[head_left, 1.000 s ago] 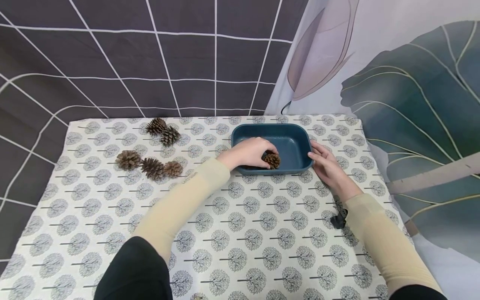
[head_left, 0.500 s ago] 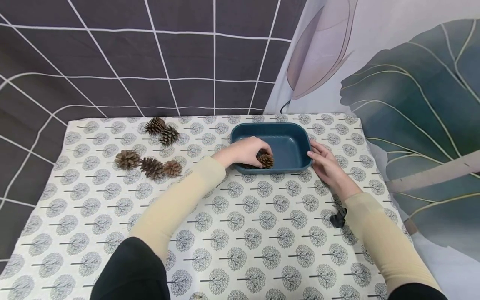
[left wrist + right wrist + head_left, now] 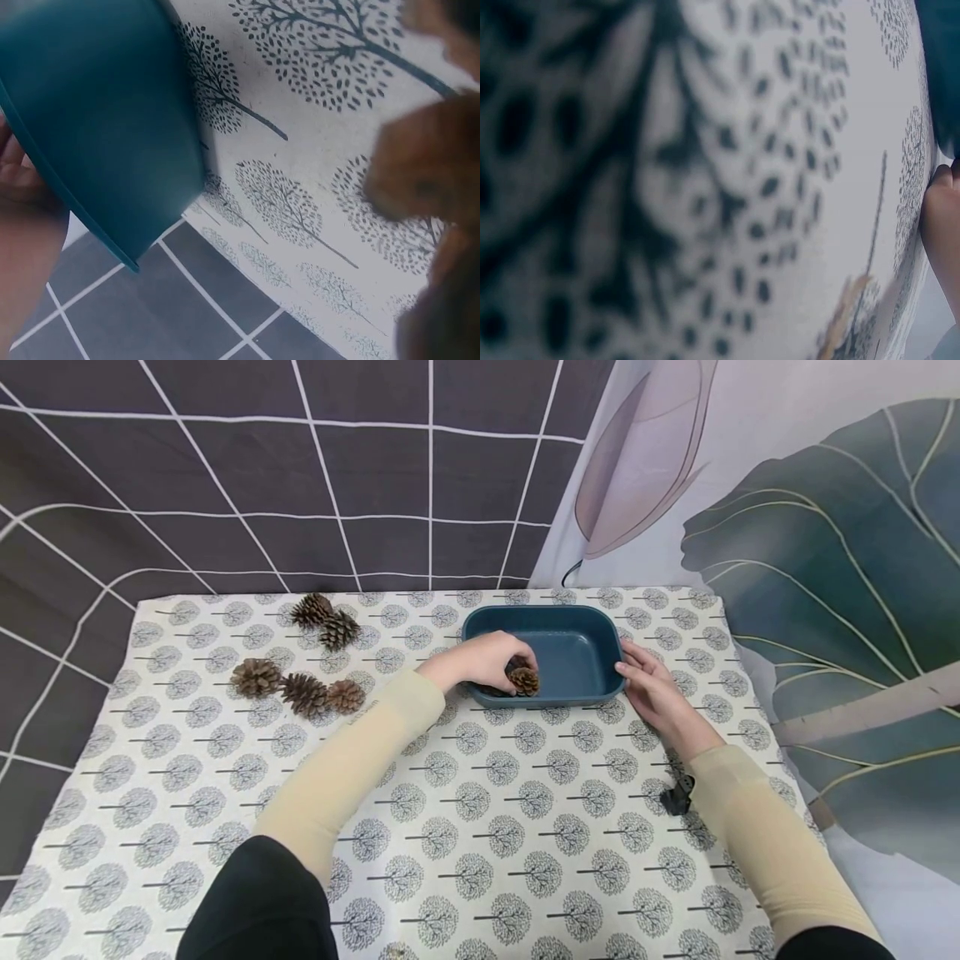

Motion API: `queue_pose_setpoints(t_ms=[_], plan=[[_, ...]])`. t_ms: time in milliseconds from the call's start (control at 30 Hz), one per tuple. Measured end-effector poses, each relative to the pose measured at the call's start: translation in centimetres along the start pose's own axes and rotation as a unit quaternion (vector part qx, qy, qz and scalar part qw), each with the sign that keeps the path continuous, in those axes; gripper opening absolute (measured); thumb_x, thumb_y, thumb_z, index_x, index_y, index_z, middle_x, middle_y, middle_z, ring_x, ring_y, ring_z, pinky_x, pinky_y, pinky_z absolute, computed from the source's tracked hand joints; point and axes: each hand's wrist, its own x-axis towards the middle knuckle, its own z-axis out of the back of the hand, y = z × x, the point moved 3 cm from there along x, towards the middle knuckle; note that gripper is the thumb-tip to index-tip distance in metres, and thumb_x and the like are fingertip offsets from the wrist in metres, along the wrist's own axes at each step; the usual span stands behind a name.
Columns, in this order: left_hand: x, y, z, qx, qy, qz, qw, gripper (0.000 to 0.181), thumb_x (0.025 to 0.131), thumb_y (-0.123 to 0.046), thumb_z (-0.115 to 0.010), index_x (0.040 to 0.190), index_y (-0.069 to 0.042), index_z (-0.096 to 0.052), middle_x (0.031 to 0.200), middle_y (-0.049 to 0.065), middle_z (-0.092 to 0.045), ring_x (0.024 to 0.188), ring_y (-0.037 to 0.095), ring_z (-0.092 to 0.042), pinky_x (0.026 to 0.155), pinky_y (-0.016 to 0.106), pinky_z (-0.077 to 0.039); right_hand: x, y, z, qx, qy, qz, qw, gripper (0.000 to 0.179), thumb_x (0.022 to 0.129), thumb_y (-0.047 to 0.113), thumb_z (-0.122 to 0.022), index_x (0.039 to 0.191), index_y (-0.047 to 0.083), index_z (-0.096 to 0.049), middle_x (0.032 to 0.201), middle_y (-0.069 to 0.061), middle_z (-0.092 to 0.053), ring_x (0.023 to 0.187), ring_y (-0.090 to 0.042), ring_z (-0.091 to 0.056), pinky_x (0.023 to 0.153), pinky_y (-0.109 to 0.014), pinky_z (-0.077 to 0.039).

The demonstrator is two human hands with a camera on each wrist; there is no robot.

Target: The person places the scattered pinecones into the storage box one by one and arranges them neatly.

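My left hand (image 3: 487,662) reaches over the left end of a dark teal rectangular bin (image 3: 577,662) and grips a brown pine cone (image 3: 524,681) inside it, low by the near wall. Part of something dark under the palm is hidden by the fingers. At the bin's right end, my right hand (image 3: 654,692) touches the wall and rim with extended fingers and thumb. The left wrist view looks along the bin's outer wall (image 3: 97,127), with the left hand (image 3: 22,195) at its rim. Only the edge of the right hand (image 3: 941,225) shows in the right wrist view.
Left of the bin, a pair of pine cones (image 3: 324,623) lies at the back of the table. Closer in is a row of 3 more pine cones (image 3: 303,695). A tree-print cloth (image 3: 487,827) covers the table; a dark gridded curtain (image 3: 360,468) hangs behind.
My left hand has slid left inside the bin with the pine cone, toward the bin's left end. The right hand and the bin stay in place.
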Motion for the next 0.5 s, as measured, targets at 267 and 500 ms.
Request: queue_pose_setpoints(t_ms=[267,500], plan=[[-0.19,-0.24,-0.01,0.014,0.008,0.003,0.9999,0.049,0.089,-0.015,-0.086,0.136,-0.012,-0.070,0.139,0.007,-0.071,0.133,0.026,-0.063,0.120,0.040,-0.049,0.00,0.19,-0.14,-0.012,-0.003,-0.010,0.9999,0.075,0.107,-0.001,-0.053,0.167,-0.004,-0.007,0.176,-0.022,-0.004,0.127,0.003,-0.061,0.109,-0.011,-0.050],[-0.65,-0.66,0.14,0.026,0.003,0.004,0.9996,0.055,0.091,-0.018,-0.085,0.143,-0.013,-0.066,0.148,0.005,-0.066,0.141,0.025,-0.059,0.123,0.039,-0.047,-0.07,0.19,-0.15,-0.008,-0.003,-0.013,0.9999,0.076,0.107,-0.001,-0.053,0.167,-0.003,-0.007,0.176,-0.022,-0.002,0.126,0.004,-0.062,0.110,-0.010,-0.050]])
